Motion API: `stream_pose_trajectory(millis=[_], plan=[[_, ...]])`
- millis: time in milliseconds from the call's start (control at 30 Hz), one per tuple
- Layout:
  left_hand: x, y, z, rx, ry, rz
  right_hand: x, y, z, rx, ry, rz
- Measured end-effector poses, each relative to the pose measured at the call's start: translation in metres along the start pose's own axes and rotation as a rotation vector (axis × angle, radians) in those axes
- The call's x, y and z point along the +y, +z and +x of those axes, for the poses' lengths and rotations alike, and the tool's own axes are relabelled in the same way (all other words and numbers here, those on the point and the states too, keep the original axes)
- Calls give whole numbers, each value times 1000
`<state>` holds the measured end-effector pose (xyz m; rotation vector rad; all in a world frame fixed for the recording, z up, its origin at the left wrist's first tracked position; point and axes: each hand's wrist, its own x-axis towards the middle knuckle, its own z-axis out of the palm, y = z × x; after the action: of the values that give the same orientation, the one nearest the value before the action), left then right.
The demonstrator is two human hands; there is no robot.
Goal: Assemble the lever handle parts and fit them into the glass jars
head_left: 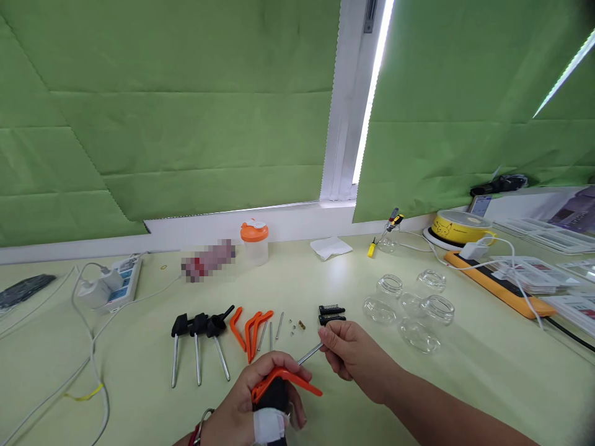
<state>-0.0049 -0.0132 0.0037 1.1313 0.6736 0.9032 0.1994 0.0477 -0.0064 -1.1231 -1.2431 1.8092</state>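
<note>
My left hand (253,399) is closed around a black tool body with an orange lever (283,379) on top, low at the front of the table. My right hand (346,353) pinches the end of a thin metal rod (309,354) that runs into that tool. Just beyond my hands lie three black-headed tools with metal shafts (198,337), orange levers (251,328), loose metal pins (279,324), small screws (295,324) and black springs (331,314).
Several clear glass jars (409,306) stand right of my hands. A power strip (114,282) with white cables is at the left. An orange-lidded cup (255,241), a tissue (331,247), a screwdriver (385,232), a yellow round tin (458,228) and an orange tray (502,282) lie farther back.
</note>
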Motion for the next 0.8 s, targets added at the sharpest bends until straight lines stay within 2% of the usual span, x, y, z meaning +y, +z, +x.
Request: stream_pose_trajectory(millis=[133, 233, 367, 500, 633, 800], plan=[[-16, -5, 5, 131, -62, -241, 17, 5, 4, 31, -100, -51], [-22, -9, 7, 195, -87, -290, 24, 3, 9, 23, -99, -39], [-23, -11, 9, 190, -92, -296, 26, -1, 13, -6, 0, -61], [-25, -13, 10, 193, -117, -315, 27, -3, 13, -27, -41, -2], [-25, -15, 11, 203, -120, -319, 34, -4, 16, -41, 45, -3], [-24, -16, 12, 221, -129, -330, 38, -7, 19, -68, 11, 39]])
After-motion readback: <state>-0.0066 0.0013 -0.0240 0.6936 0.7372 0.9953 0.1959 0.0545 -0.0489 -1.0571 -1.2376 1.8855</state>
